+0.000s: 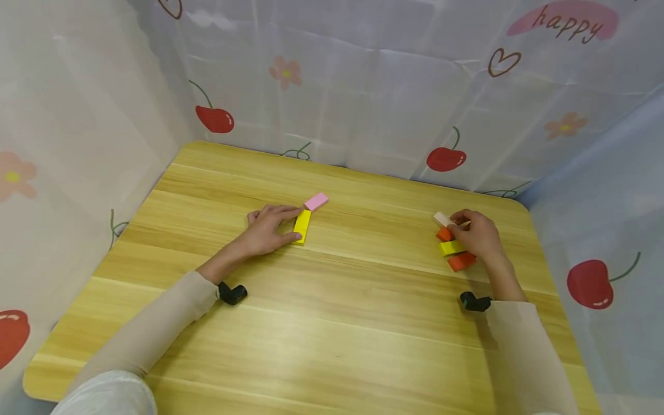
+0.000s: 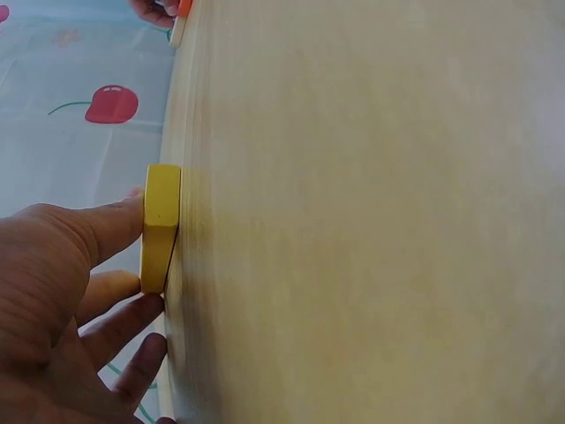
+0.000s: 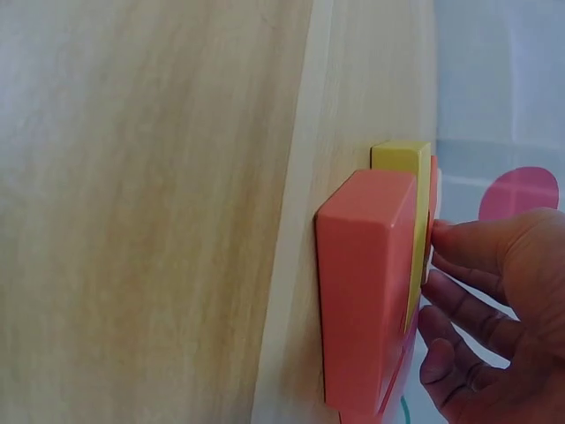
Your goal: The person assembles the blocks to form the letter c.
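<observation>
Yellow block (image 1: 303, 226), oblong: laid flat on the wood-grain table (image 1: 337, 328), a little left of its middle, and held lengthwise between the thumb and forefinger of the left hand (image 1: 267, 231), which is partly opened to span it. Pink block (image 1: 316, 202): set at an angle just beyond the yellow block's far end; whether the two are in contact cannot be told. Pale wooden block (image 1: 441, 218): located at the table's right side, farthest of a close row, and pinched between the thumb and bent forefinger of the right hand (image 1: 479, 235), which is nearly closed. Orange block (image 1: 443, 234): placed next on the near side, partly covered by the thumb. Yellow-green block (image 1: 450, 248): placed third, its right end hidden by the hand. Red-orange block (image 1: 460, 262): placed nearest the person. Curtain (image 1: 353, 104), white: hung behind the table, printed with cherries, flowers and hearts. Black devices (image 1: 232, 294): worn one at each cuff.
</observation>
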`<state>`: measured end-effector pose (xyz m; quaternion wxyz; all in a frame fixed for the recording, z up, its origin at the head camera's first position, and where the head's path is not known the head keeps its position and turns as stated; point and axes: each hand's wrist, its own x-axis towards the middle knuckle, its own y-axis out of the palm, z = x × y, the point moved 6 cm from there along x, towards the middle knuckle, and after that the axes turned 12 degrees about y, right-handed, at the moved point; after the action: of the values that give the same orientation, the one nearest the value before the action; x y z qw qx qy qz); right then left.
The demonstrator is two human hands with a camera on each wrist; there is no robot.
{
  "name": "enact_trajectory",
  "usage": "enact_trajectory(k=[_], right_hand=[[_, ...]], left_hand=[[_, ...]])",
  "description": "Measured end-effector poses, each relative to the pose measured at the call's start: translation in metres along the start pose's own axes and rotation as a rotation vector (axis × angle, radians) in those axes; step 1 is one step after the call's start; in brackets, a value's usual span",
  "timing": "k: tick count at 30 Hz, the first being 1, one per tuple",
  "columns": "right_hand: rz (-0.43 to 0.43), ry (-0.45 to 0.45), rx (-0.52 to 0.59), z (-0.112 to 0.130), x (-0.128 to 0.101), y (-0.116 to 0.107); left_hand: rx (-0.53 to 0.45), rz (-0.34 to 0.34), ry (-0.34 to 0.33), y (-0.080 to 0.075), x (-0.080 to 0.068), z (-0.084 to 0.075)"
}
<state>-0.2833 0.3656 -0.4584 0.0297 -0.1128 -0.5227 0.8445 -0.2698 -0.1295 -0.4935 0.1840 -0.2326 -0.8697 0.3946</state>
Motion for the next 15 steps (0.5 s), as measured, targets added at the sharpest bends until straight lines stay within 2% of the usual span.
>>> enact_trajectory(k=[15], right_hand=[[0.009,0.026,0.02,-0.001,0.0083,0.0011]], left_hand=[[0.01,0.0,-0.01,0.0013,0.0,0.0014]])
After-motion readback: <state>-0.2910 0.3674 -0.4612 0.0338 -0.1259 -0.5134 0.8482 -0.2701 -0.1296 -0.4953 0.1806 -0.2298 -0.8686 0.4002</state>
